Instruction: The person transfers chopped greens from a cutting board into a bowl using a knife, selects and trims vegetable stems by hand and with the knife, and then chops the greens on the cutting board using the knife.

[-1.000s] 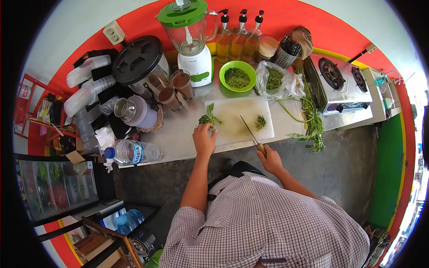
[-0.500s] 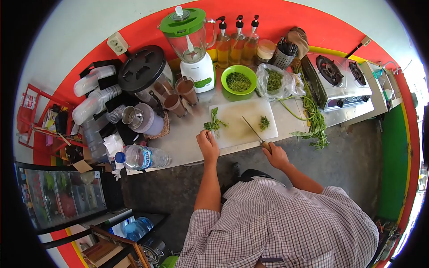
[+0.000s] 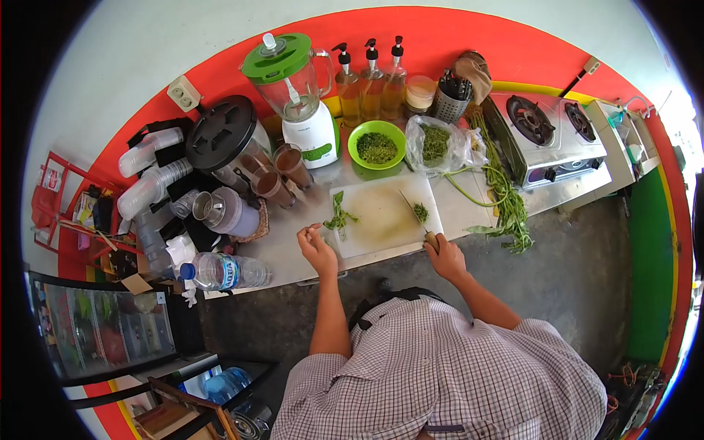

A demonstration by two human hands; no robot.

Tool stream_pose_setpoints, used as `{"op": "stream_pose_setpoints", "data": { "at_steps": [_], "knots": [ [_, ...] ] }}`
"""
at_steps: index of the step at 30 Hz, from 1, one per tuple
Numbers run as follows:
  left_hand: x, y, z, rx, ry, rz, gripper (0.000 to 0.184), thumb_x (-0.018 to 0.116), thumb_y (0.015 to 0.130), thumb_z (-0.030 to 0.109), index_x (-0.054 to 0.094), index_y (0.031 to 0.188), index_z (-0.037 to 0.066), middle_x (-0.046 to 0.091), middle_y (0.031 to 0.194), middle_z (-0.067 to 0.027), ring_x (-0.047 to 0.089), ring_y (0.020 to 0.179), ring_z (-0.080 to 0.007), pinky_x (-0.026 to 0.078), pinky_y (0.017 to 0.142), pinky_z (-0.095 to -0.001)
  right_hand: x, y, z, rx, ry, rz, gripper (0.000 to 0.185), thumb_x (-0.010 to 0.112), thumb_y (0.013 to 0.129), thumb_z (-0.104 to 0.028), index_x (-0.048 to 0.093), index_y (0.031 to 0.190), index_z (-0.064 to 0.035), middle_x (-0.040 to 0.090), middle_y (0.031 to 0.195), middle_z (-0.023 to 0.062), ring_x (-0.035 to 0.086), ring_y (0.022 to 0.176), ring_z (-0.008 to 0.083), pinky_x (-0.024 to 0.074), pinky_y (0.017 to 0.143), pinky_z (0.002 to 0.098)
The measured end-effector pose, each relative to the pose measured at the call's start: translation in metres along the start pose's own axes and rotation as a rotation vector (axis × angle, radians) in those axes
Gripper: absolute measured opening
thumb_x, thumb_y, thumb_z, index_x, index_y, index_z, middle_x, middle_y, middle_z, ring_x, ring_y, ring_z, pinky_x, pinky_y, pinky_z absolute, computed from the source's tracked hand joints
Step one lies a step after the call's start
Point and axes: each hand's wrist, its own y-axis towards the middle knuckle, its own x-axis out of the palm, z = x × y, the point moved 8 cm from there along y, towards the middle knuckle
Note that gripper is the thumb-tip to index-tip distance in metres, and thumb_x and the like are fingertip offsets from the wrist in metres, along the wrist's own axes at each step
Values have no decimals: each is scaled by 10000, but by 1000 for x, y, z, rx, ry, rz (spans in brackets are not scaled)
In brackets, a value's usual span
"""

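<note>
My right hand (image 3: pixel 446 259) grips a knife (image 3: pixel 431 239) by its handle at the board's front right edge. The blade points away from me and lies right beside a small pile of chopped greens (image 3: pixel 421 213) on the white cutting board (image 3: pixel 374 238). Off the board's left edge is my left hand (image 3: pixel 318 251), raised with loosely bent fingers and nothing visible in it. Just beyond it, a sprig of green leaves (image 3: pixel 339 214) rests across the left side of the board.
Behind the board stand a green bowl (image 3: pixel 394 163) of chopped greens and a plastic bag (image 3: pixel 458 154) of greens. Long stems (image 3: pixel 513 220) hang over the counter edge near the stove (image 3: pixel 546 139). At left are a blender (image 3: pixel 308 136), brown drinks (image 3: pixel 273 189) and a water bottle (image 3: pixel 227 272).
My left hand has drawn back from the leaves, toward the left and me. The knife has shifted right, up to the chopped pile. The whole view has tilted slightly.
</note>
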Motion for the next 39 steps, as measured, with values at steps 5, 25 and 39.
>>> {"op": "stream_pose_setpoints", "data": {
  "at_steps": [5, 25, 39],
  "knots": [
    [31, 15, 26, -157, -257, -81, 167, 510, 1069, 186, 536, 1058, 21, 651, 946, -85, 585, 861, -142, 443, 800, -299, -7, 0, 4, 10, 71, 4, 388, 637, 949, -409, 581, 1050, -39, 688, 853, 275, 663, 834, 488, 519, 736, 563],
    [143, -88, 35, 382, 474, -589, 95, 741, 843, 76, 719, 917, 20, 643, 887, -106, 574, 907, -323, 484, 829, -424, 26, -11, -28, -194, 102, -208, 421, 520, 1011, -395, 471, 1164, -5, 674, 804, 303, 657, 749, 516, 517, 688, 614],
    [138, -95, 32, 412, 412, -488, 110, 708, 806, 3, 700, 914, 21, 620, 840, -110, 573, 867, -326, 482, 797, -433, 19, -12, -52, -179, -165, -238, 418, 482, 1026, -403, 445, 1155, -8, 694, 806, 270, 692, 740, 476, 560, 662, 570]
  ]
}}
